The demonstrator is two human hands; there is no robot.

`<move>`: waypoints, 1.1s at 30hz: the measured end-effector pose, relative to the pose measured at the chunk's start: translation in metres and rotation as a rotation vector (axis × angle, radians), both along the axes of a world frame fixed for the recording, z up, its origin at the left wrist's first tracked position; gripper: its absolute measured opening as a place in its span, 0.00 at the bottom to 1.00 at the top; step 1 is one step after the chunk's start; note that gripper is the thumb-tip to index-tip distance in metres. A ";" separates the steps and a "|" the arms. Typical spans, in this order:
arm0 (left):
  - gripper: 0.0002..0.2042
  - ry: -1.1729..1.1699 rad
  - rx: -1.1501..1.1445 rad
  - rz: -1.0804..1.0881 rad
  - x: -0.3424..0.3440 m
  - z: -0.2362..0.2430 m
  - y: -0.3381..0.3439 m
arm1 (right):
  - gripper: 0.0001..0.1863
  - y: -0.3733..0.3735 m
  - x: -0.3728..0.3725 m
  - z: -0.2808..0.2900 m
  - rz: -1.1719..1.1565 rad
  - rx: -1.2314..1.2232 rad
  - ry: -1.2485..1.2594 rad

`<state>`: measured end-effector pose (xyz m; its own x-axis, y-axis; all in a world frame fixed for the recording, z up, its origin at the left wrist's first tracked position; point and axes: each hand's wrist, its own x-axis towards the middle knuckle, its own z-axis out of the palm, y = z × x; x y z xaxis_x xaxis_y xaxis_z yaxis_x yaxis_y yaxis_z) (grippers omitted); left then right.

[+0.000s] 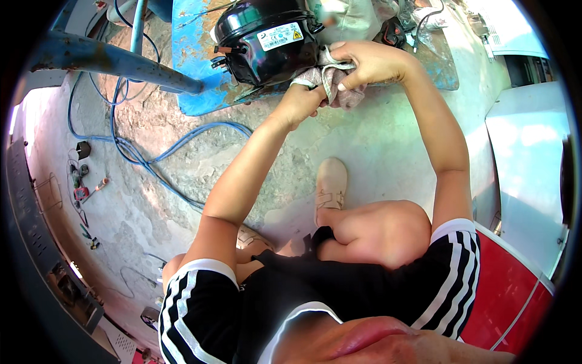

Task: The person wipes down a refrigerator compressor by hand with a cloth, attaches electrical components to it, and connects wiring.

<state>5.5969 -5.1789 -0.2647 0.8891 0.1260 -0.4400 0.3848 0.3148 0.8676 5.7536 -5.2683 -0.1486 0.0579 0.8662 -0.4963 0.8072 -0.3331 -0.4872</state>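
A black rounded compressor [257, 64] with a white label sits at the top centre on a rusty blue metal platform [191, 91]. Beside its lower right, both hands grip a crumpled pale checked cloth [339, 94]. My left hand [299, 105] is closed on the cloth's left part, just below the compressor. My right hand [373, 67] is curled over the cloth from the right, thumb pressed onto it. Whatever lies inside the cloth is hidden. A pale sack [354, 18] and a dark tool or part [394, 34] lie behind my hands.
A blue metal pipe [121, 67] crosses the upper left. Blue hose [182, 133] loops over the stained floor, with a drill [79, 182] and other tools at left. White metal panels [521, 158] and a red surface [509, 297] stand at right, dark appliances [45, 236] at left.
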 end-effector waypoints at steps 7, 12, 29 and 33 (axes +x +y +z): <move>0.08 -0.023 -0.013 0.027 0.002 0.001 -0.004 | 0.21 -0.019 -0.013 -0.010 -0.003 0.277 -0.061; 0.08 -0.013 -0.006 -0.033 0.004 0.001 -0.005 | 0.22 -0.028 -0.002 -0.016 -0.116 0.278 0.132; 0.15 -0.264 0.650 -0.773 -0.111 0.069 0.032 | 0.18 -0.132 -0.040 0.064 -0.569 0.424 0.742; 0.13 -0.043 0.888 -0.789 -0.148 0.081 0.069 | 0.15 -0.116 -0.080 0.090 -0.362 0.314 0.927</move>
<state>5.4485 -5.1095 -0.1838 0.8698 -0.2175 -0.4428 0.1674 -0.7143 0.6796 5.6734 -5.3842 -0.0588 0.0509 0.9708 -0.2344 -0.0503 -0.2320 -0.9714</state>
